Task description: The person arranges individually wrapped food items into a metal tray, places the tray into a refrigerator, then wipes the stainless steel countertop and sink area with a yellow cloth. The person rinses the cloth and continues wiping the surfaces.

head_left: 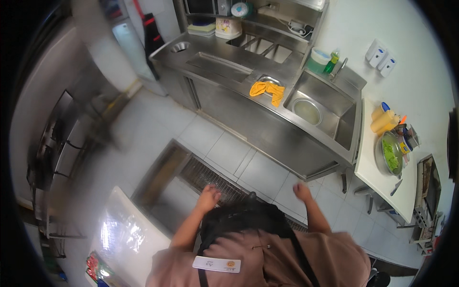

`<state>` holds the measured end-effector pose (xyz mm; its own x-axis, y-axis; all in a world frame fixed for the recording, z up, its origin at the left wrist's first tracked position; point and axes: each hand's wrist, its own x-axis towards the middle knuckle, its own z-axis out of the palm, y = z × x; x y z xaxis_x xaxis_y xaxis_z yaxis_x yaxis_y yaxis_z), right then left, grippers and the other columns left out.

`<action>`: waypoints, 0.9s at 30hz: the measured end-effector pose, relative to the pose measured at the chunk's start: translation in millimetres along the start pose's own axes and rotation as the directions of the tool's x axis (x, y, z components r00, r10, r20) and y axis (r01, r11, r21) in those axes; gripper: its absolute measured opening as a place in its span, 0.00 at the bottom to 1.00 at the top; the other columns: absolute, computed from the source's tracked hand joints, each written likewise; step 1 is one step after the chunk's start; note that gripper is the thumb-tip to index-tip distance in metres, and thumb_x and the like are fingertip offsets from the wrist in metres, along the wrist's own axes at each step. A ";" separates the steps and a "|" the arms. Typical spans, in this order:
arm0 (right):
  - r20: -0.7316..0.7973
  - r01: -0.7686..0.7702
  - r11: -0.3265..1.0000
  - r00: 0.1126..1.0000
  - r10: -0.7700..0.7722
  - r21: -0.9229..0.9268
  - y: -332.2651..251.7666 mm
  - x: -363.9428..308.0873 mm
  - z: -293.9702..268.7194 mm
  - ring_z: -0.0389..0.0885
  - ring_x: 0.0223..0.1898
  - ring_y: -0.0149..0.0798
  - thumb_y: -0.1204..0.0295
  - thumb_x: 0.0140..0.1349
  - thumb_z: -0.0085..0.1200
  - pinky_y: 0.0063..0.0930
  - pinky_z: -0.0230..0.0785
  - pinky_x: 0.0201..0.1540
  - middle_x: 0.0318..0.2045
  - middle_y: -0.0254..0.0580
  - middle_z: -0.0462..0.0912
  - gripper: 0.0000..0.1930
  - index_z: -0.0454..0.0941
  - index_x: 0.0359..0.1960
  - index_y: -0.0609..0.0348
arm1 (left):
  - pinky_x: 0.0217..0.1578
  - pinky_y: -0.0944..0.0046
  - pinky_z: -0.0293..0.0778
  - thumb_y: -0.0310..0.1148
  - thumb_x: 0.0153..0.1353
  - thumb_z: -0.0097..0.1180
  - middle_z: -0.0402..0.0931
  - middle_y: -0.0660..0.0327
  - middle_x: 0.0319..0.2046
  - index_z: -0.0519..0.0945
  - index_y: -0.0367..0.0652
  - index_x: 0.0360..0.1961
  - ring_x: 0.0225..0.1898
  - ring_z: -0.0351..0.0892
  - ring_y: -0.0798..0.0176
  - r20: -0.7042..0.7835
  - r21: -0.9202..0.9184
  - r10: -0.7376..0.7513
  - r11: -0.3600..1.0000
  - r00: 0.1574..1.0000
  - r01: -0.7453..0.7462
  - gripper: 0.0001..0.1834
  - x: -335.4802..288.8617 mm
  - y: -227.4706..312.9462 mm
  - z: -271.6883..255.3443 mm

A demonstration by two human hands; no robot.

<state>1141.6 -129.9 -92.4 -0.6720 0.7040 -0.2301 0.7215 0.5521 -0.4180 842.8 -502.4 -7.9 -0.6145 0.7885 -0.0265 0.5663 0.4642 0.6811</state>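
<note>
Both my arms reach forward over the floor, held apart in front of my body. My left hand is loosely closed above the metal floor grate, with nothing seen in it. On the other side, my right hand is curled into a fist over the white floor tiles, and no object shows in it. Neither hand touches the steel counter ahead. An orange cloth lies on the counter's front edge, left of the sink, where a round metal bowl sits.
At right, a white table bears a metal bowl of green leaves, yellow squeeze bottles and a knife. A plastic-wrapped white table stands at my left. A green bottle is behind the sink.
</note>
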 end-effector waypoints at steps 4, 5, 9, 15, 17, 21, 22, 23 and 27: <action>-0.026 0.470 0.882 0.882 -0.470 0.009 -152.1 211.3 -79.5 0.76 0.34 0.60 0.68 0.56 0.50 0.50 0.69 0.38 0.28 0.57 0.78 0.09 0.74 0.29 0.62 | 0.45 0.56 0.74 0.35 0.59 0.58 0.71 0.49 0.50 0.82 0.41 0.39 0.48 0.75 0.49 -0.099 -0.141 -0.252 0.961 0.963 0.237 0.11 52.1 -55.3 -34.9; -0.110 0.618 0.785 0.779 -0.617 -0.026 -187.2 251.7 -90.6 0.77 0.32 0.60 0.68 0.57 0.49 0.50 0.70 0.37 0.27 0.56 0.77 0.08 0.74 0.31 0.61 | 0.44 0.57 0.75 0.35 0.59 0.58 0.72 0.49 0.50 0.82 0.41 0.38 0.47 0.76 0.50 -0.127 -0.177 -0.289 0.948 0.949 0.265 0.10 71.8 -68.8 -41.8; -0.092 0.463 0.712 0.802 -0.591 -0.528 -281.1 373.1 -97.4 0.76 0.42 0.47 0.71 0.56 0.50 0.43 0.70 0.42 0.40 0.43 0.77 0.08 0.76 0.38 0.54 | 0.44 0.57 0.75 0.32 0.58 0.57 0.75 0.48 0.46 0.82 0.38 0.36 0.46 0.77 0.47 -0.122 -0.073 -0.263 0.964 0.957 0.255 0.09 182.1 -113.1 -71.9; -0.042 0.340 0.759 0.900 -0.435 -0.555 -311.9 472.4 -98.1 0.75 0.47 0.42 0.70 0.52 0.53 0.41 0.67 0.49 0.40 0.37 0.79 0.07 0.82 0.32 0.51 | 0.43 0.61 0.75 0.30 0.60 0.56 0.76 0.52 0.42 0.81 0.38 0.38 0.45 0.77 0.52 -0.022 -0.382 0.070 0.921 0.997 -0.073 0.08 403.3 -116.5 -113.5; -0.286 0.379 0.903 0.859 -0.424 -0.202 -320.4 484.6 -117.6 0.79 0.41 0.47 0.69 0.55 0.54 0.41 0.69 0.45 0.37 0.42 0.82 0.09 0.80 0.37 0.55 | 0.42 0.62 0.75 0.28 0.60 0.56 0.76 0.54 0.41 0.80 0.39 0.39 0.44 0.76 0.54 0.053 -0.438 0.215 0.883 0.975 -0.171 0.08 473.0 -96.6 -129.4; -0.391 0.215 0.859 0.920 -0.020 0.464 -367.6 502.3 -186.8 0.74 0.32 0.30 0.65 0.68 0.48 0.28 0.68 0.38 0.31 0.38 0.79 0.11 0.74 0.44 0.60 | 0.52 0.56 0.69 0.34 0.59 0.56 0.70 0.52 0.50 0.75 0.41 0.49 0.52 0.71 0.51 0.156 -0.392 0.510 0.818 0.846 -0.421 0.17 600.0 -17.0 -158.4; -0.343 0.220 0.835 0.939 -0.040 0.505 -385.5 510.7 -207.3 0.72 0.32 0.28 0.66 0.68 0.47 0.25 0.68 0.38 0.30 0.36 0.78 0.11 0.73 0.45 0.60 | 0.56 0.55 0.65 0.35 0.58 0.56 0.65 0.49 0.56 0.67 0.40 0.59 0.58 0.66 0.49 0.011 -0.264 0.646 0.738 0.763 -0.621 0.27 628.4 10.3 -163.4; -0.326 0.281 0.791 0.939 -0.110 0.544 -405.8 522.2 -227.2 0.70 0.33 0.25 0.67 0.69 0.47 0.23 0.67 0.38 0.29 0.33 0.76 0.11 0.72 0.45 0.60 | 0.59 0.54 0.62 0.38 0.57 0.58 0.61 0.45 0.60 0.59 0.39 0.64 0.62 0.61 0.47 -0.076 -0.333 0.668 0.683 0.740 -0.650 0.36 651.0 32.9 -172.0; -0.256 0.432 0.715 0.902 -0.348 0.549 -486.8 569.9 -291.2 0.72 0.34 0.28 0.65 0.65 0.52 0.25 0.68 0.39 0.29 0.32 0.75 0.14 0.70 0.48 0.59 | 0.58 0.58 0.62 0.42 0.57 0.61 0.65 0.49 0.57 0.59 0.40 0.63 0.59 0.65 0.54 0.119 -0.725 0.599 0.598 0.792 -0.343 0.37 728.9 80.8 -226.4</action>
<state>456.1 132.7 235.9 -0.8146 0.5566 0.1628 0.1340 0.4537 -0.8810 316.3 18.5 193.5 -0.0822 0.9505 0.2996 0.1509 -0.2852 0.9465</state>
